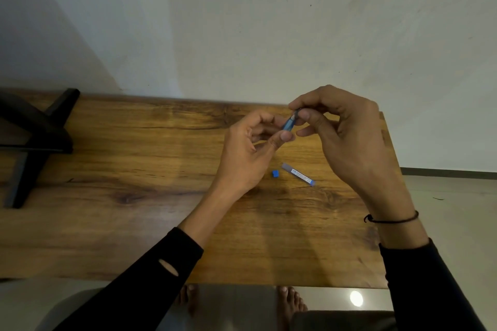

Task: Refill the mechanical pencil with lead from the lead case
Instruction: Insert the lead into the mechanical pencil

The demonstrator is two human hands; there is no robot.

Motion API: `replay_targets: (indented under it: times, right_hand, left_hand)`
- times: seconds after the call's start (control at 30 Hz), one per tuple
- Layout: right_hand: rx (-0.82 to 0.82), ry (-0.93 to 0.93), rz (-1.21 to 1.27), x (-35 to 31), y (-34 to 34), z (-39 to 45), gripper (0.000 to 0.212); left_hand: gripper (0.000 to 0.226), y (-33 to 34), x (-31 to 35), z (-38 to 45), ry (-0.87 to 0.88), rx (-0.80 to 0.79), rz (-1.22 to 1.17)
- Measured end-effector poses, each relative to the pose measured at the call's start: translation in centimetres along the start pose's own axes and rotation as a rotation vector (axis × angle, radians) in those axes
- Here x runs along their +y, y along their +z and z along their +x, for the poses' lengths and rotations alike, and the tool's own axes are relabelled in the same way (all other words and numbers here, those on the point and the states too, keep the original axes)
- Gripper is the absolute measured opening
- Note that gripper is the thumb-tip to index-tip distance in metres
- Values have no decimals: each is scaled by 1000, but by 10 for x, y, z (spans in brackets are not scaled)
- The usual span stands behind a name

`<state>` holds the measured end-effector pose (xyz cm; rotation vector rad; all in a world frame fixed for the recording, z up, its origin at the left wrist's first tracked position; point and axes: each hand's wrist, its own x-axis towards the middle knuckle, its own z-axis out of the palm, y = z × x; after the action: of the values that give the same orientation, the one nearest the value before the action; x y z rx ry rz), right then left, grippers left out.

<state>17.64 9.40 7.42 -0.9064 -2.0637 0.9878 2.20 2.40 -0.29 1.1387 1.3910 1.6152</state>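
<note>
A blue mechanical pencil (289, 123) is held above the wooden table (134, 169), mostly hidden inside my left hand (250, 150), which grips its lower part. My right hand (344, 131) pinches the pencil's upper end between thumb and forefinger. On the table below the hands lies the lead case (298, 174), a slim grey tube with a blue end, lying flat. A small blue cap (274, 173) rests just left of it, apart from the case.
A black stand with angled legs (35, 137) occupies the table's left end. The table backs onto a pale wall (269, 35); its right edge (390, 148) lies just past my right hand. Bare feet show below the near edge.
</note>
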Motion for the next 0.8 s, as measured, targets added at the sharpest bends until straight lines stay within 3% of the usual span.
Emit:
replay_targets:
  times: [0.37, 0.63, 0.8]
  right_hand:
    - [-97, 39, -264, -6, 1, 3, 17]
    - [-51, 103, -96, 7, 1, 0, 12]
    - [-85, 125, -152, 21, -3, -3, 18]
  left_hand:
    - [17, 1, -4, 0, -1, 7, 26]
    - [14, 0, -3, 0, 20, 21, -20]
    - [15, -3, -3, 1, 15, 36, -46]
